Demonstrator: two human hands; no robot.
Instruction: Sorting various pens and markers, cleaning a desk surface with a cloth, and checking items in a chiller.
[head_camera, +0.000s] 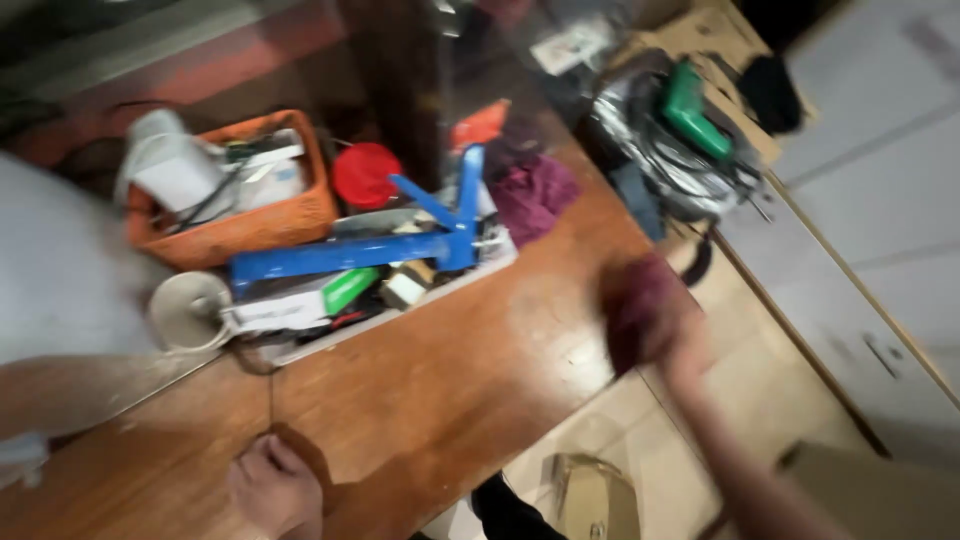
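Maroon cloth (640, 305) bunched in right hand (665, 335) grip — left hand (272, 490) fisted on wooden table (440, 380).

A dark maroon cloth (640, 305), bunched and motion-blurred, sits at the wooden table's (450, 380) right edge

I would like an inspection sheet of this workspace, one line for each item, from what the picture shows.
Surface: brown wooden table, glossy, bare in the near part.
Job's things: dark red cloth in the right hand, at the table's right edge; blurred.
Clutter: orange basket with white items; blue metal tool across a shallow tray; red lid; white cup; purple cloth.
Hands: left hand rests on the near table, fingers curled, holding nothing visible.
Cables: coiled cable around a green-handled power tool, off the table's far right corner.
Surroundings: pale cabinets at right; cardboard box on the tiled floor.
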